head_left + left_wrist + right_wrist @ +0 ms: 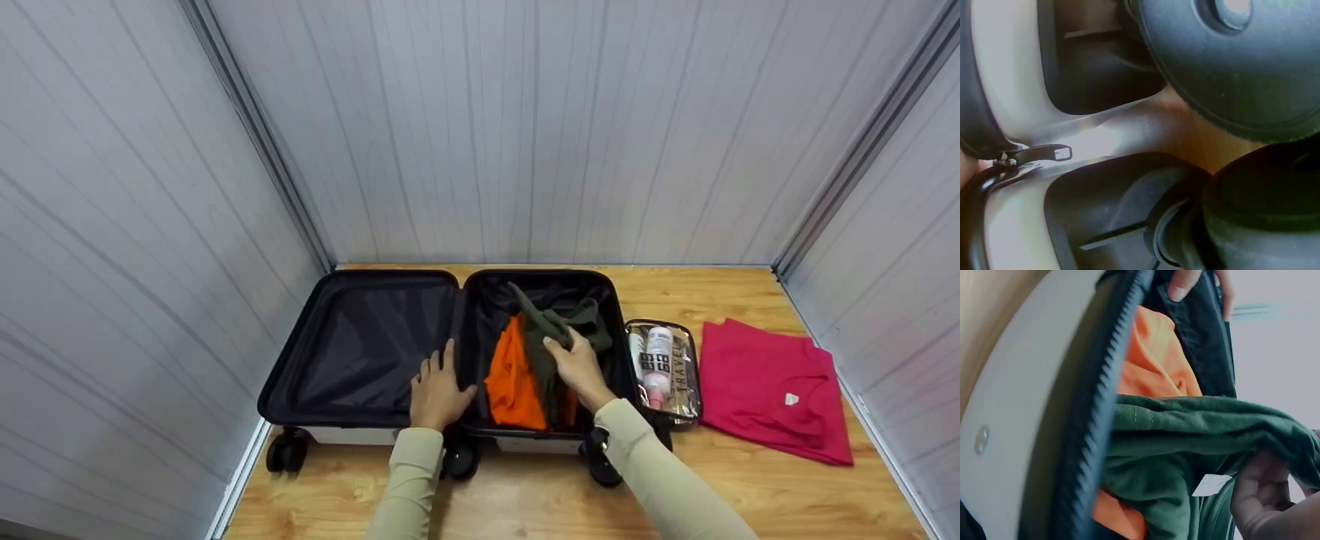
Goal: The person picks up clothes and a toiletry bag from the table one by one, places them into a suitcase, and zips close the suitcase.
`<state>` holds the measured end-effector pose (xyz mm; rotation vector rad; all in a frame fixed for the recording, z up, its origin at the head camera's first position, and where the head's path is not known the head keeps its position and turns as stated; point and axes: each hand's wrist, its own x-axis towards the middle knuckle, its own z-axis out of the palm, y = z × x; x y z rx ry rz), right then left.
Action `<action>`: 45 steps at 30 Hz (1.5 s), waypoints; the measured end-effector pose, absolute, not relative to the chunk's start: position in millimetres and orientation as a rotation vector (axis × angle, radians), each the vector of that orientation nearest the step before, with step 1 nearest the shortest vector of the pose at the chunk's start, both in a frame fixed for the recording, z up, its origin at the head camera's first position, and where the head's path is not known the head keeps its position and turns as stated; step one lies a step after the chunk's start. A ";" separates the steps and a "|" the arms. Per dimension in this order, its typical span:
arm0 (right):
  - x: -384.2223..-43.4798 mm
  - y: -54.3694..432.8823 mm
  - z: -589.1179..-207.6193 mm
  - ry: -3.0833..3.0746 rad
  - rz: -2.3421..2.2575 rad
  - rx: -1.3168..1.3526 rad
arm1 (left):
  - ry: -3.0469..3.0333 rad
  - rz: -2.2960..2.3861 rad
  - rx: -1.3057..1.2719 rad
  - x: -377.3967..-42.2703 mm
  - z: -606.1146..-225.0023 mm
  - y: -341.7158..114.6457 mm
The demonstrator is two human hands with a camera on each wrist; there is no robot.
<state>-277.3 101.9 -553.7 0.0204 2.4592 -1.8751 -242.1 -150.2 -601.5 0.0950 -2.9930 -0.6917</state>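
Observation:
In the head view, an open suitcase (358, 279) lies flat, its two black-lined halves side by side. My right hand (581, 369) pinches a dark green garment (541, 352) over the right half; part of it is raised toward the back. A white label (1211, 485) shows on the garment in the right wrist view. Beneath and left of the green cloth lies an orange garment (514, 382). My left hand (439, 394) rests by the middle edge between the halves, fingers extended and spread. From the left wrist, a zipper pull (1044, 153) and black wheels (1230, 73) appear close up.
Right of the suitcase stands a clear toiletry pouch (690, 409) with bottles inside. Beyond it, a folded pink-red shirt (765, 382) lies on the wooden floor (525, 499). Grey panel walls (495, 135) enclose the back and both sides. Suitcase wheels (286, 450) stick out at the front.

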 end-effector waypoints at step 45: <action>-268.2 42.7 -597.0 2.545 -1.309 -0.407 | -3.028 -0.662 0.146 -242.7 -599.9 -147.1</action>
